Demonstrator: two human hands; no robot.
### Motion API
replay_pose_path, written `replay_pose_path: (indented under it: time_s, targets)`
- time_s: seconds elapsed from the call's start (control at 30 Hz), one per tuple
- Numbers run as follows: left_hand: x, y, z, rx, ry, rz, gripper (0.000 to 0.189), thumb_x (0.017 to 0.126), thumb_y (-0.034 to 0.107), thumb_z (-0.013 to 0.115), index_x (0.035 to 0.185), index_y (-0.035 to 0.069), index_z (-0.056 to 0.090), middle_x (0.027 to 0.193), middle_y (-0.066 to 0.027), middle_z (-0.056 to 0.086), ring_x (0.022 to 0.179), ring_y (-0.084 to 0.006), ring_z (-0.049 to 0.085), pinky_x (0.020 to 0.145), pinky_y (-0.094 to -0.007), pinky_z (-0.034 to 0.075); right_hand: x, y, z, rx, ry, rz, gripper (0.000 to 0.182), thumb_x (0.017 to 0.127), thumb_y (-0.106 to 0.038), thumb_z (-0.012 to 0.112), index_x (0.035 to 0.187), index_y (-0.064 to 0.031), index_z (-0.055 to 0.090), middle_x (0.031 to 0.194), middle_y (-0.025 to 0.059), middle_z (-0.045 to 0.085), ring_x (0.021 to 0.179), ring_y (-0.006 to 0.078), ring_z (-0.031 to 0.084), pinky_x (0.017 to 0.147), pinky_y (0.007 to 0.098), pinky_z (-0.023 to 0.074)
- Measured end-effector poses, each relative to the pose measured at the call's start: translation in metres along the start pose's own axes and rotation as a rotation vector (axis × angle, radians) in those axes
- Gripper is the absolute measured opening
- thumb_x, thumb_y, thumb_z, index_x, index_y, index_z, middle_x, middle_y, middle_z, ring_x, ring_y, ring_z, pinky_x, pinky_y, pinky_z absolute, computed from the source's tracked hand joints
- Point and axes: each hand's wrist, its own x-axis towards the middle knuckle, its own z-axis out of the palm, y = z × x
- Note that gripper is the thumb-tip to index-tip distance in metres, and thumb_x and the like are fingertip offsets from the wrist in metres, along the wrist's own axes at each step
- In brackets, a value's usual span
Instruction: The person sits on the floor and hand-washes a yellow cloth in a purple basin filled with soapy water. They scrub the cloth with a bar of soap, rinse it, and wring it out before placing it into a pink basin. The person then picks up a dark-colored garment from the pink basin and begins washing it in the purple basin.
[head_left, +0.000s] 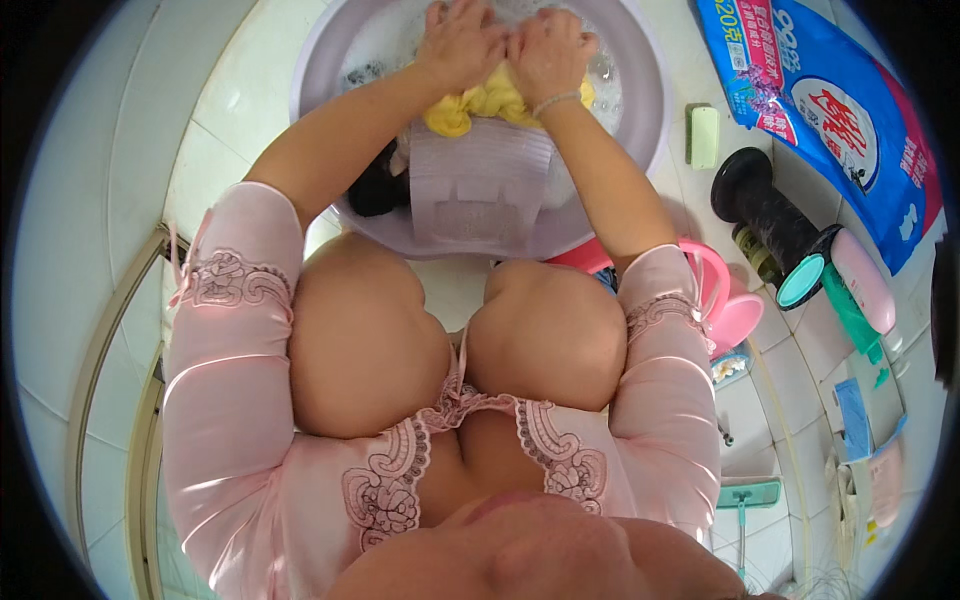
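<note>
A yellow cloth (487, 101) lies bunched across the upper part of a lilac plastic washboard (480, 180). The washboard leans inside a round lilac basin (652, 82) of sudsy water. My left hand (465, 41) is on the upper left of the cloth, its fingers curled. Close beside it, my right hand (551, 56), with a bracelet at the wrist, grips the cloth at its upper right. Both hands hide part of the cloth. Dark cloth (375, 184) lies in the basin left of the washboard.
Right of the basin are a pale green bar (705, 137), a black container (780, 202), a pink bottle (862, 281) and a large blue detergent bag (832, 112). A pink plastic item (735, 322) is by my right elbow. A metal door track (112, 315) runs at the left.
</note>
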Motion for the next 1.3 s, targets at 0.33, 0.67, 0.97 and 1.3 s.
replay_pose_path:
  time_s: [0.33,0.67,0.97,1.3]
  targets:
    - [-0.042,0.027,-0.013,-0.309,0.011,0.185,0.022,0.075,0.028,0.051,0.066,0.009,0.058,0.08,-0.0089,0.062,0.08,-0.0291,0.058,0.066,-0.0468,0.042,-0.051,0.017,0.028,-0.061,-0.12,-0.209,0.02,0.075,-0.028,0.053,0.074,-0.0097,0.062,0.081,0.0058,0.06,0.077,0.0272,0.052,0.072,0.0406,0.0391]
    - [0.005,0.006,-0.029,-0.169,0.059,-0.429,0.037,0.083,0.042,0.047,0.098,0.012,0.061,0.098,-0.0109,0.06,0.093,-0.0291,0.056,0.082,-0.0488,0.04,0.015,0.001,-0.038,0.248,-0.062,0.123,0.032,0.085,-0.037,0.047,0.093,-0.0109,0.064,0.09,0.0096,0.063,0.087,0.0266,0.055,0.076,0.0384,0.0422]
    - [-0.046,0.007,0.009,-0.105,0.121,0.148,0.033,0.08,0.038,0.049,0.095,0.013,0.065,0.099,-0.0093,0.058,0.104,-0.0271,0.046,0.086,-0.0512,0.032,-0.022,0.009,0.031,-0.007,0.151,-0.166,0.031,0.082,-0.033,0.043,0.076,-0.0115,0.065,0.083,0.0066,0.06,0.085,0.0248,0.05,0.069,0.0442,0.0339]
    - [-0.114,0.031,0.0,-0.404,0.497,0.203,0.032,0.08,0.038,0.052,0.101,0.017,0.062,0.103,-0.0047,0.058,0.094,-0.0265,0.051,0.083,-0.0459,0.036,-0.115,-0.002,0.035,0.342,0.568,-0.42,0.023,0.072,-0.031,0.061,0.088,-0.0151,0.063,0.091,0.0111,0.057,0.078,0.0326,0.054,0.073,0.0494,0.0417]
